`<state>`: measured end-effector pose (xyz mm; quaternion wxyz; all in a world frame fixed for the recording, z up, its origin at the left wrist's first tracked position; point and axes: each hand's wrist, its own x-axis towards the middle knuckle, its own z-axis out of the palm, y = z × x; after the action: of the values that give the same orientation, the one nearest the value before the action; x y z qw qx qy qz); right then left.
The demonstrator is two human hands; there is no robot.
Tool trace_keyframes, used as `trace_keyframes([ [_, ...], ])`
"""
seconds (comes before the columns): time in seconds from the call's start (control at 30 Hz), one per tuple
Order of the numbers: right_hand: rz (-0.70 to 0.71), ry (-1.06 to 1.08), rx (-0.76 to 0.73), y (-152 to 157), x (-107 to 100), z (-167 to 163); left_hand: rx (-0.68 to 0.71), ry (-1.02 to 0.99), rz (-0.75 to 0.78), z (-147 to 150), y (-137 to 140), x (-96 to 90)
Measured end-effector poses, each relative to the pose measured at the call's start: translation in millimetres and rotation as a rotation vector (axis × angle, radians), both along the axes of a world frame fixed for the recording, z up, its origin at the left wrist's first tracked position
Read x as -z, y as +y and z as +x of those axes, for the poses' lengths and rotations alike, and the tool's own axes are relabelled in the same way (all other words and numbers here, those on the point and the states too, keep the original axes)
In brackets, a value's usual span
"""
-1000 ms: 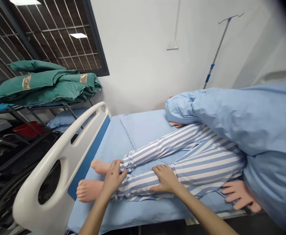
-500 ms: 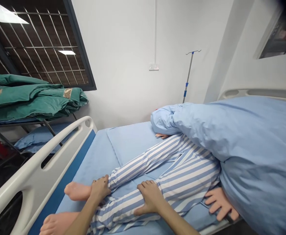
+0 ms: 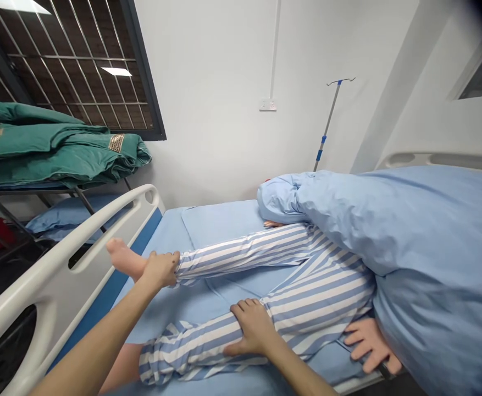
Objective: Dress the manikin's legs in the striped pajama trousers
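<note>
A care manikin in blue-and-white striped trousers [image 3: 323, 286] lies on the bed, its upper body hidden under a blue quilt [image 3: 430, 231]. My left hand [image 3: 161, 268] is wrapped round the ankle of its far leg, just at the trouser cuff. That leg is lifted off the sheet, and its bare foot [image 3: 121, 257] points up and left. Over the knee of the near leg [image 3: 199, 344] lies my right hand [image 3: 254, 328], fingers together and thumb spread apart. The near foot is hidden by my left forearm. By the quilt's lower edge shows the manikin's near hand [image 3: 370, 342].
A white footboard [image 3: 76, 275] closes the bed's left end. Beyond it, green folded bedding [image 3: 59, 151] sits on a rack under a barred window. An IV pole [image 3: 327, 124] stands by the wall. The headboard [image 3: 442, 158] rises behind the quilt.
My left hand has raised the manikin's far leg, so the foot is higher and apart from the near leg. My right hand stays on the near knee. The view has shifted slightly.
</note>
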<state>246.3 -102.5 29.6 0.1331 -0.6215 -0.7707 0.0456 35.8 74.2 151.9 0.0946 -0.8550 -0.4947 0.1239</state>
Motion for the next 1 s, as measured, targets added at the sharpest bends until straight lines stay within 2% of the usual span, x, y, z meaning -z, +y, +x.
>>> trace_keyframes([
  [0.1, -0.005, 0.005, -0.004, -0.3, -1.6, -0.6, 0.002, 0.013, 0.001, -1.5, -2.9, 6.3],
  [0.17, 0.001, 0.008, -0.001, -0.6, -1.8, -0.7, -0.001, 0.016, -0.003, -4.0, -8.2, 17.9],
  [0.4, 0.012, 0.007, 0.003, -0.4, 1.1, -0.1, -0.055, -0.033, -0.071, -18.0, -29.0, 93.4],
  [0.53, 0.02, 0.015, -0.012, 0.7, 2.8, 0.5, -0.084, -0.067, -0.088, -21.8, -34.8, 119.4],
  [0.63, 0.03, 0.03, -0.014, 0.8, 2.5, 0.6, -0.084, -0.075, -0.07, -22.0, -38.5, 122.1],
  [1.0, 0.038, 0.026, 0.001, 0.0, 4.9, -1.3, -0.121, -0.113, 0.094, -38.6, -62.3, 110.0],
])
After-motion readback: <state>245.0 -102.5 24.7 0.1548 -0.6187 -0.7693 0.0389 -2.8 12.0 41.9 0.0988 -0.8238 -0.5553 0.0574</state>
